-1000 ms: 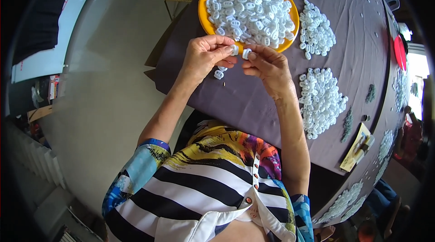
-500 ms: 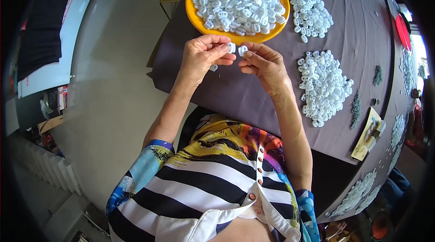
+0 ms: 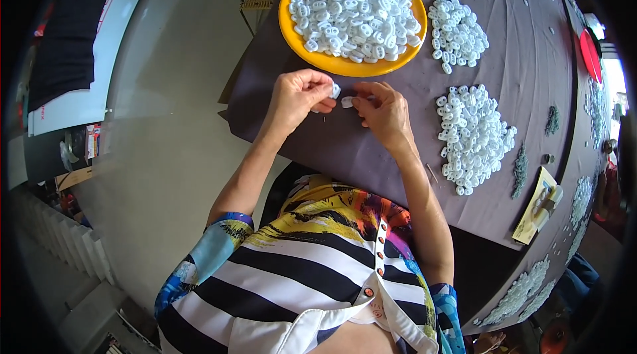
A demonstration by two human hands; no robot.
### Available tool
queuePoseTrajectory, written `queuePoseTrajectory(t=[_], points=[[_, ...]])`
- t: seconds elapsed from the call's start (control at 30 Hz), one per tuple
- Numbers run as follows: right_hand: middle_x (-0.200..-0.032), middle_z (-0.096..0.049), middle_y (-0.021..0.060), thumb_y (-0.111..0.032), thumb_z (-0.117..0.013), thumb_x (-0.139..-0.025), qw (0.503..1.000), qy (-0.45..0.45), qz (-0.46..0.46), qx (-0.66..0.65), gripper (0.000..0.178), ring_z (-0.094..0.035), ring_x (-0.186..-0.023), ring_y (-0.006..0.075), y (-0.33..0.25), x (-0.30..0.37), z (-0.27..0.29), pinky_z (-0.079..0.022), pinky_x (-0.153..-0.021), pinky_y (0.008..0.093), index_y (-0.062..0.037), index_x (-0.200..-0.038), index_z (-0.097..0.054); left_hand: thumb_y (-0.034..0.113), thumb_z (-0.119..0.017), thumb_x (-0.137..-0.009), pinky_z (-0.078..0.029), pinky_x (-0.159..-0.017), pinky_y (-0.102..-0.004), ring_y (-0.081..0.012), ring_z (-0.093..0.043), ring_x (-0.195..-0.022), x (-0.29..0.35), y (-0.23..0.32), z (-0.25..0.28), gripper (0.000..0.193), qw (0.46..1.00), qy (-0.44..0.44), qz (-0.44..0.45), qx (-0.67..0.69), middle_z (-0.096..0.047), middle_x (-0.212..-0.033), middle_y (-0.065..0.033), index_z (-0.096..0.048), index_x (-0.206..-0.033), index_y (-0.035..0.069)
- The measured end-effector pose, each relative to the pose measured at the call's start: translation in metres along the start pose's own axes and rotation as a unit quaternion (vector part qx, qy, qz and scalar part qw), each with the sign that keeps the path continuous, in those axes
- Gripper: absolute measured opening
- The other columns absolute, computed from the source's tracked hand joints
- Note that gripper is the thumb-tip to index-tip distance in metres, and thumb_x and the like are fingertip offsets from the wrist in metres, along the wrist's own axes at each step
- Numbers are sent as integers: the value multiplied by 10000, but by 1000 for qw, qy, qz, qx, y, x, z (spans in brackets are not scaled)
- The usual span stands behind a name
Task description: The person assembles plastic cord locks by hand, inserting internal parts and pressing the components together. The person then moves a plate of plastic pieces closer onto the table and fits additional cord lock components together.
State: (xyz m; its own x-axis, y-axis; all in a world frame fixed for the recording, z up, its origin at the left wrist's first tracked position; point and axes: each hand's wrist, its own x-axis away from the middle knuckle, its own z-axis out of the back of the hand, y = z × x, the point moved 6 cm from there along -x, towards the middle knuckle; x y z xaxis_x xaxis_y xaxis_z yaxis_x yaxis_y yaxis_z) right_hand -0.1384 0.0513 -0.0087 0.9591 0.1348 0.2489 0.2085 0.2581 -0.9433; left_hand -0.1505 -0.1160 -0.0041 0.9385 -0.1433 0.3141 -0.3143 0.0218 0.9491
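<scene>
Between thumb and fingers, my left hand (image 3: 298,98) pinches a small white oval plastic piece (image 3: 335,90). A second white plastic piece (image 3: 347,102) is gripped in the fingertips of my right hand (image 3: 386,114). The two pieces are close together but apart, above the near edge of the table. Just beyond my hands stands a yellow plate (image 3: 286,25) heaped with many such white pieces (image 3: 352,12). To the right of my right hand lies a loose pile of white pieces (image 3: 472,135) on the cloth.
A grey-brown cloth (image 3: 345,155) covers the table. Another white pile (image 3: 458,29) lies right of the plate. Farther right are green stringy bundles (image 3: 519,169) and a yellow card package (image 3: 536,207). A red round object (image 3: 589,55) stands at the far right. Grey floor (image 3: 172,122) borders the table's left.
Both hands have drawn slightly nearer to me, away from the plate. The pieces in them have turned, and my right hand now points its piece toward the left one.
</scene>
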Motion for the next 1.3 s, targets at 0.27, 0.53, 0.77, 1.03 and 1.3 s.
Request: queuePoseTrajectory(t=[0.27, 0.53, 0.77, 1.03, 1.3], points=[[-693, -633, 27, -38, -640, -785, 984, 124, 95, 83, 154, -527, -580, 52, -31, -4, 21, -441, -560, 216, -5, -934, -656, 97, -645, -813, -450, -464, -219, -77, -572, -538, -6, 25, 6, 109, 982, 81, -69, -154, -623, -654, -39, -653, -863, 1], [-700, -619, 30, -10, -629, -784, 980, 118, 142, 76, 120, -527, -596, 58, -28, 3, 14, -442, -572, 216, 1, -902, -644, 128, -699, -724, -500, -614, -360, -286, -631, -682, -35, 60, -5, 265, 876, 174, -236, -382, -628, -799, -103, -636, -973, 64], [-702, -607, 26, -8, -622, -791, 986, 97, 125, 60, 113, -526, -592, 58, -23, 2, 13, -440, -564, 215, 5, -902, -640, 136, -730, -695, -497, -596, -321, -230, -626, -657, -35, 58, -8, 271, 850, 189, -267, -413, -620, -773, -57, -662, -954, 96], [-700, -605, 25, -10, -615, -798, 985, 91, 133, 69, 106, -532, -589, 60, -22, 2, 10, -443, -564, 210, 6, -900, -640, 132, -726, -701, -498, -598, -316, -214, -634, -668, -31, 61, -12, 196, 854, 196, -262, -405, -621, -774, -50, -670, -883, 87], [-708, -606, 28, -11, -617, -795, 985, 87, 127, 75, 113, -534, -593, 64, -20, 3, 13, -444, -567, 214, 4, -905, -638, 146, -725, -708, -489, -567, -307, -199, -631, -647, -30, 60, -18, 121, 830, 185, -265, -454, -618, -767, -31, -645, -783, 95]])
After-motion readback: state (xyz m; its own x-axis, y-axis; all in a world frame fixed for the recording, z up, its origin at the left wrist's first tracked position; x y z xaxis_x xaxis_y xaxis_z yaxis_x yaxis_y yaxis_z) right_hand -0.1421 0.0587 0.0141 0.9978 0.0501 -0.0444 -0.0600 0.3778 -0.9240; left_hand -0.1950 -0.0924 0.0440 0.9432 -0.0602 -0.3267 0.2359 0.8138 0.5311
